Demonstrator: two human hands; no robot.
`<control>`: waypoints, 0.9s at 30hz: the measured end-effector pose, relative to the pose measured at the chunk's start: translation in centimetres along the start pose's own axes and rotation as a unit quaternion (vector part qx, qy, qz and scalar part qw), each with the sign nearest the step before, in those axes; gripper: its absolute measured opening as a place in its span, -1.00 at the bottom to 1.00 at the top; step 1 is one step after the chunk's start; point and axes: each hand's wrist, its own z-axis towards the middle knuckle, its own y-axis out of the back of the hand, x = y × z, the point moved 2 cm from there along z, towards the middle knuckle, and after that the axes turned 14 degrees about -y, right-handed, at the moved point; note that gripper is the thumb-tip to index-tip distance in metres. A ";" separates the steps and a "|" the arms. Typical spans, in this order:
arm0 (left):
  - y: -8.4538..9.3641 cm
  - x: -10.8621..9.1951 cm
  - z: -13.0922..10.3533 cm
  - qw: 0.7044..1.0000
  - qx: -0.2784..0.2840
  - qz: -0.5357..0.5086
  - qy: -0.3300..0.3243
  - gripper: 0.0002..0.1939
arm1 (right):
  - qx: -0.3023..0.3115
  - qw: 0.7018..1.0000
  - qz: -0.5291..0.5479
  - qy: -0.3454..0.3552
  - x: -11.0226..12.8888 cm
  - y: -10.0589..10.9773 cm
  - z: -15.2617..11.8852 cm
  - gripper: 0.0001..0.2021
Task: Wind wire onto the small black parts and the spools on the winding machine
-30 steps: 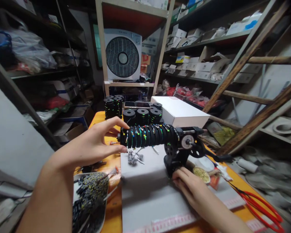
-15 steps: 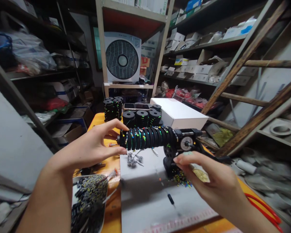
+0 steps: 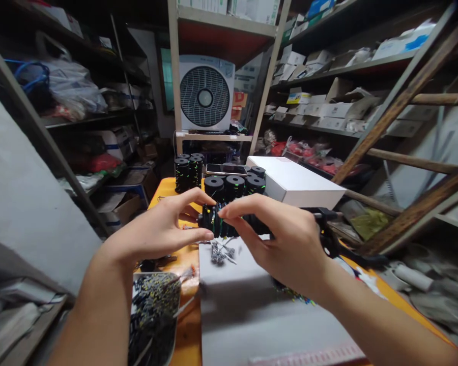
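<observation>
A horizontal row of black spools (image 3: 217, 224) with green and yellow flecks sits on a black winding device, mostly hidden behind my hands. My left hand (image 3: 158, 231) holds the left end of the row between thumb and forefinger. My right hand (image 3: 280, 239) reaches over from the right, its fingertips on the same end of the row. Loose small metal pieces (image 3: 219, 252) lie on the grey board (image 3: 248, 315) just below.
Stacks of black spools (image 3: 234, 185) stand behind on the orange table (image 3: 164, 189), with a phone (image 3: 226, 169) and a white box (image 3: 295, 184). A tray of small dark parts (image 3: 152, 310) sits at the lower left. Shelving surrounds the table; a wooden ladder (image 3: 404, 127) leans right.
My right hand rose from the device's base and crossed over to the left end of the spool row, covering the device. My left hand stayed at that end.
</observation>
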 end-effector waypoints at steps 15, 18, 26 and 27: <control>0.2 -0.4 0.1 1.000 -0.019 0.000 -0.021 -0.68 | 0.059 0.997 -0.037 0.043 -0.4 -1.6 0.5 -0.85; 0.2 -0.4 0.0 1.000 -0.016 -0.003 -0.021 -0.67 | 0.078 0.995 -0.042 0.053 -0.5 -1.7 0.4 -0.79; 0.1 -0.2 -0.1 1.000 -0.017 -0.012 -0.019 -0.61 | 0.096 0.992 -0.037 0.072 -1.0 -1.6 0.1 -0.75; 0.1 -0.1 0.0 1.000 -0.020 -0.014 -0.021 -0.60 | 0.093 0.993 -0.028 0.071 -1.2 -1.6 0.0 -0.74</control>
